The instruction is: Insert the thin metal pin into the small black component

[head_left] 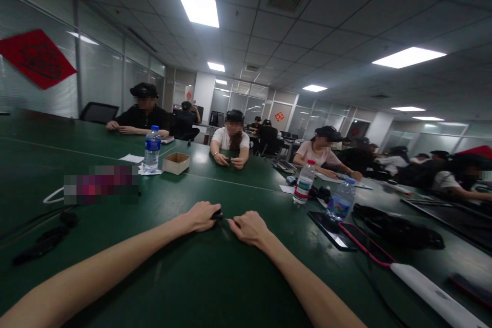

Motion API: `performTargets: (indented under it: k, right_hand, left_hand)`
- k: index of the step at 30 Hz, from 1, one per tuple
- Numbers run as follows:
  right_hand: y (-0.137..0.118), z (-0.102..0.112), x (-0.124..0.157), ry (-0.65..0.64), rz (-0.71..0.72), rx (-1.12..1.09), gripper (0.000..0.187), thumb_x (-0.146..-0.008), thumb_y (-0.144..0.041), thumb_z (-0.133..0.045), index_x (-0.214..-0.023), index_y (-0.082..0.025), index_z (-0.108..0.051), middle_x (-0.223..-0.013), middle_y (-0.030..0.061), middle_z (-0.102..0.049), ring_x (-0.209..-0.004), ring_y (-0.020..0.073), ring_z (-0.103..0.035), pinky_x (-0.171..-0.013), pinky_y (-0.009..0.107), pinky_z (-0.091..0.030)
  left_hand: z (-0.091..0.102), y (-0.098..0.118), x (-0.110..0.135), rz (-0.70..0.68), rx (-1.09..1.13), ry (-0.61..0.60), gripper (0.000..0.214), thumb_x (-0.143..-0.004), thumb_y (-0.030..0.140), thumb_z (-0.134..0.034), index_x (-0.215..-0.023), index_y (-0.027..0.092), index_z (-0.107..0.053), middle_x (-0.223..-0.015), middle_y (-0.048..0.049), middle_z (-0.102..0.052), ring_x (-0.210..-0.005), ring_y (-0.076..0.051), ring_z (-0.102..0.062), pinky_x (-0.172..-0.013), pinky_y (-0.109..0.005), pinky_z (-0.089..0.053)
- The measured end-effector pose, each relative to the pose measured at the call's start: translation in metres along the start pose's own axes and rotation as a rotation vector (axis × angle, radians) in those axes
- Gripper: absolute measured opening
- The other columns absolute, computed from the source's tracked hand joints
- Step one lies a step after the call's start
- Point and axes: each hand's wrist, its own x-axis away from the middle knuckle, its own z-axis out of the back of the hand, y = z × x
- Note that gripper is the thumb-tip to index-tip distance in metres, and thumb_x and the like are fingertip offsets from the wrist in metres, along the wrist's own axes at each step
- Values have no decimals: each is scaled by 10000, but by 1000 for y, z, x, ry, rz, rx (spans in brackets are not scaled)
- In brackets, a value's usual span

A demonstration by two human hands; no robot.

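Both my arms reach forward over a dark green table (184, 277). My left hand (200, 216) is closed, knuckles up, on a small dark object (217, 213) that pokes out between the two hands. My right hand (249, 227) is also closed, its fingertips pinched close to the same spot. The object is too small and too hidden to name. The two hands are almost touching near the middle of the table.
Water bottles (152, 149) (304, 181) (341, 199), a small cardboard box (176, 163), phones (331, 229), a black pouch (400, 226), a white power strip (434, 294) and black cables (42, 243) lie on the table. Several people sit along its far and right sides.
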Motion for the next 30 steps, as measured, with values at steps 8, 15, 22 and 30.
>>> performTargets:
  k: [8, 15, 22, 30]
  right_hand:
    - [0, -2, 0, 72, -175, -114, 652, -991, -470, -145, -764, -183, -685, -745, 68, -700, -622, 140, -636, -627, 225, -411]
    - [6, -10, 0, 142, -317, -234, 616, -1004, -453, -163, -783, -184, -670, -731, 46, -692, -603, 115, -629, -610, 203, -415]
    - [15, -16, -2, 196, -428, -309, 641, -1007, -440, -120, -786, -178, -661, -698, 48, -679, -571, 120, -621, -572, 210, -411]
    - [14, -17, 0, 263, -409, -388, 625, -1004, -459, -145, -727, -170, -625, -626, 30, -648, -512, 102, -590, -530, 193, -391]
  left_hand:
    - [-8, -8, -6, 320, 53, 103, 372, -929, 434, -274, -949, 186, -552, -887, -122, -658, -813, -247, -644, -685, -312, -441]
    - [-8, -11, -7, 350, 157, 181, 454, -886, 576, -344, -899, 167, -543, -839, -104, -657, -766, -233, -638, -635, -286, -406]
    - [-3, -16, -6, 323, 298, 232, 340, -960, 414, -210, -947, 194, -469, -822, -61, -633, -779, -190, -623, -664, -259, -385]
    - [9, 0, -5, 116, 342, 227, 78, -886, 258, -411, -928, 198, -438, -866, -42, -599, -796, -170, -577, -693, -259, -385]
